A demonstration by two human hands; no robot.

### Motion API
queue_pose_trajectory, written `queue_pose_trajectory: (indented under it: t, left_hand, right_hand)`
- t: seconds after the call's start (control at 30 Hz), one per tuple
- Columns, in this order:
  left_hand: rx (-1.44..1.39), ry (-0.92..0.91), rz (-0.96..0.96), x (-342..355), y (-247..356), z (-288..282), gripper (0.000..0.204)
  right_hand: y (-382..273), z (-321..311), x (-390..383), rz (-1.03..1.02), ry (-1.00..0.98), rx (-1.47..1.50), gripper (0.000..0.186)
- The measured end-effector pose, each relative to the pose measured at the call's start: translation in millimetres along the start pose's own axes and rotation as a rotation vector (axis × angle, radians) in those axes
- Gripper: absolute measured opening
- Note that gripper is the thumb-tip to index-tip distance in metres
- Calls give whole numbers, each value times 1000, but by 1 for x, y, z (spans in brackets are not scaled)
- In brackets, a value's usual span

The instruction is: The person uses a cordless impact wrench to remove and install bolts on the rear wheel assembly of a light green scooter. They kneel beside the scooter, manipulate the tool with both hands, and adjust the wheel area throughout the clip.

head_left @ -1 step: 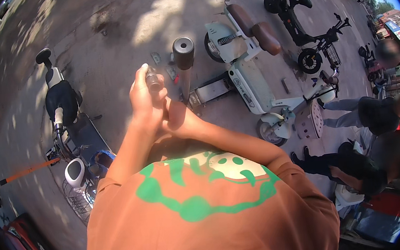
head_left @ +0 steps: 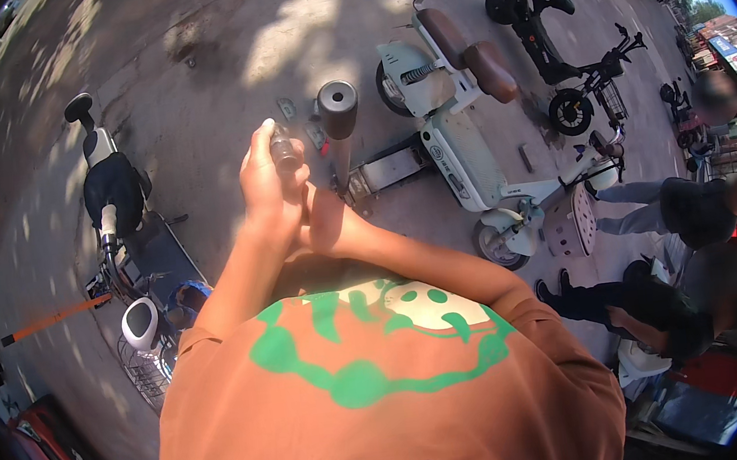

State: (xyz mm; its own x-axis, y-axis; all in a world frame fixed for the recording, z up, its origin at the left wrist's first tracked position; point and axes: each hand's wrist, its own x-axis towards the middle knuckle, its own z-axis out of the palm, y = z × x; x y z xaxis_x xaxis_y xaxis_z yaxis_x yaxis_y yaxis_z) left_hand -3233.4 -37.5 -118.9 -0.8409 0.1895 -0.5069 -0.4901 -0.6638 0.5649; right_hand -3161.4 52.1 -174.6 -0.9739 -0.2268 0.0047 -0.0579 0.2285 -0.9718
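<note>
My left hand [head_left: 268, 187] is closed round a short, dark, shiny cylinder [head_left: 285, 155], with the thumb along its side pointing up. What the cylinder belongs to is hidden. Against the heel of that hand rests my right hand [head_left: 328, 221], its fingers mostly out of sight behind the left. Just beyond, apart from both hands, an upright pole with a thick black round grip [head_left: 339, 111] rises from beside a low grey metal frame [head_left: 391, 171] on the ground.
A pale scooter with brown seats [head_left: 469, 155] stands right of my hands, a black one [head_left: 553, 54] beyond it. Another scooter [head_left: 113, 182] with an orange bar [head_left: 56, 318] stands left. Two people [head_left: 668, 305] are at the right. Small pieces [head_left: 315, 134] lie near the pole.
The pole's black grip has dropped slightly toward me. My hands hold the same place.
</note>
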Motion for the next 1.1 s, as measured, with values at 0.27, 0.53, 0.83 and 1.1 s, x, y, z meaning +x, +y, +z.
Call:
queue_pose_trajectory:
  t: [0.27, 0.53, 0.83, 1.1]
  left_hand:
    - [146, -225, -527, 92, 29, 27, 25]
    - [469, -433, -729, 210, 70, 38, 24]
    - [740, -550, -851, 322, 109, 62, 25]
    - [1039, -673, -1012, 422, 64, 108, 25]
  right_hand:
    - [28, -14, 64, -19, 339, 143, 51]
    - [-3, -47, 126, 168, 1210, 366, 39]
    - [11, -69, 127, 593, 1466, 44, 20]
    - [63, -100, 162, 764, 1687, 150, 13]
